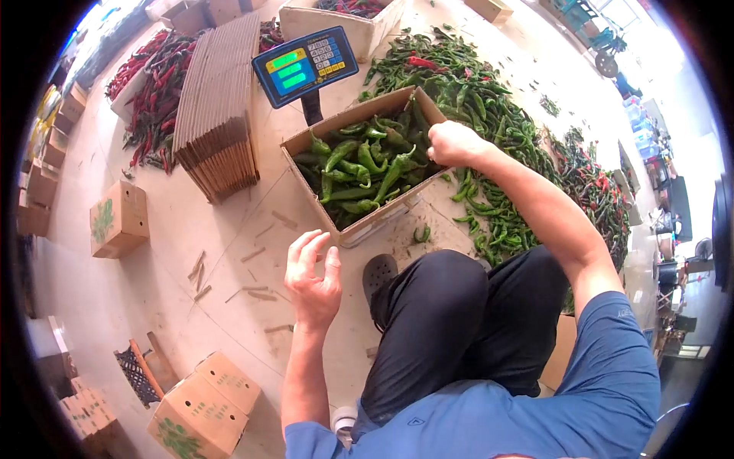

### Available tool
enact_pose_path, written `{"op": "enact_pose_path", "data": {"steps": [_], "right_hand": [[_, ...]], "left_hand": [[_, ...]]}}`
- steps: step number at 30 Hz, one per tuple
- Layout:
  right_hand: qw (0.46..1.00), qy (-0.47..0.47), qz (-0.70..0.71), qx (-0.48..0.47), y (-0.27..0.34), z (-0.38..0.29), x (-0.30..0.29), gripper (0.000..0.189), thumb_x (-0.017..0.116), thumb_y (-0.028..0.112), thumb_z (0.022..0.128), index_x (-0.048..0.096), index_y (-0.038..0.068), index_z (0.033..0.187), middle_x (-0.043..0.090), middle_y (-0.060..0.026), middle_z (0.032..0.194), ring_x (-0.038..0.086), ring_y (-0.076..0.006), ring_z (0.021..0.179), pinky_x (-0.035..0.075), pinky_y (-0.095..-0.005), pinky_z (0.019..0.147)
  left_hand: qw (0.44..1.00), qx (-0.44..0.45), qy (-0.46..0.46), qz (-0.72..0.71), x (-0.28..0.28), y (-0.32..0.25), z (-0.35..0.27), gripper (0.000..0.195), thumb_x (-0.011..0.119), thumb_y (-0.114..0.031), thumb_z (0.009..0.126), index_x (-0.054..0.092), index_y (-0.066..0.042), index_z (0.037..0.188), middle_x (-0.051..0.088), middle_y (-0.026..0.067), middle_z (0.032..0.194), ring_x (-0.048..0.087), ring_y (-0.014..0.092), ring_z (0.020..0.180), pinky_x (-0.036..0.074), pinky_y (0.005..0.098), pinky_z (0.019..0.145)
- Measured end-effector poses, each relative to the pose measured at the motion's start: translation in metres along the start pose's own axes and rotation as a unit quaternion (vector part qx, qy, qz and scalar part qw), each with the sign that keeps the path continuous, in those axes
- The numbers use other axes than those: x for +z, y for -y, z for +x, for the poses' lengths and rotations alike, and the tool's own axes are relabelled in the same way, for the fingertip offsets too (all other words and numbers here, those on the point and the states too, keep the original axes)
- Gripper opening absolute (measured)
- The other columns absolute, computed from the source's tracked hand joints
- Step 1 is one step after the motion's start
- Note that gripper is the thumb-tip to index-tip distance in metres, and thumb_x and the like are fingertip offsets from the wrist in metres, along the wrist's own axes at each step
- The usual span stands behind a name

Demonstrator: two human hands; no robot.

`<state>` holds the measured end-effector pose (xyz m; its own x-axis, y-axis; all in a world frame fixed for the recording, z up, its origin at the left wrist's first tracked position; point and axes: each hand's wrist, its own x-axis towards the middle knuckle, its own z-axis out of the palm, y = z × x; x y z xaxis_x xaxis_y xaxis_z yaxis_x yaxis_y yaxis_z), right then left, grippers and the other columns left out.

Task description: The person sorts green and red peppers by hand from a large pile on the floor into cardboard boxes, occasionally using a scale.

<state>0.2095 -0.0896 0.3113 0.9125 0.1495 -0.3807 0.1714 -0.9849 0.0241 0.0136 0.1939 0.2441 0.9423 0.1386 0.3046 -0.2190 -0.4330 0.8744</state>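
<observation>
An open cardboard box [312,198] full of green chili peppers [367,158] stands before me on a low scale platform [390,221]. Behind it rises the scale's display head [307,66], its green readouts lit. My right hand [456,143] is at the box's right side, fingers curled in at the rim. Whether anything is inside that fist is hidden. My left hand [313,275] hovers just short of the box's near corner, fingers apart and holding nothing. Beyond my right arm spreads a large heap of green peppers [487,115] on the floor.
A stack of flattened cardboard boxes [215,109] stands left of the scale, beside dark red peppers [157,109]. Closed cartons [118,220] sit on the left floor; more cartons [203,404] are at lower left. Cardboard strips [198,272] litter the tiles. A white foam box [344,26] is behind.
</observation>
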Motion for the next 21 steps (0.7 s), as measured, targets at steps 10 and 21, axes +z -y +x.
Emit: {"op": "enact_pose_path", "data": {"steps": [10,21], "right_hand": [[0.991,-0.004,-0.110,-0.071,0.005,0.044,0.042,0.018,0.060,0.004,0.078,0.070,-0.003,0.092,0.067,-0.0251,0.106,0.064,-0.0385,0.105,0.051,-0.0435,0.095],[0.985,-0.122,-0.055,-0.113,-0.015,0.062,0.076,0.022,0.062,0.002,0.073,0.072,-0.004,0.092,0.070,-0.0254,0.097,0.067,-0.0377,0.101,0.050,-0.0430,0.097]], "left_hand": [[0.995,0.101,0.015,0.021,-0.007,-0.024,0.041,0.033,0.067,-0.001,0.086,0.065,-0.001,0.118,0.062,0.0170,0.125,0.061,0.032,0.115,0.048,0.0396,0.099],[0.847,0.014,0.298,0.439,0.098,-0.008,0.154,0.110,0.074,-0.065,0.073,0.026,-0.008,0.154,0.021,0.0199,0.161,0.033,0.042,0.142,0.037,0.0565,0.109]]}}
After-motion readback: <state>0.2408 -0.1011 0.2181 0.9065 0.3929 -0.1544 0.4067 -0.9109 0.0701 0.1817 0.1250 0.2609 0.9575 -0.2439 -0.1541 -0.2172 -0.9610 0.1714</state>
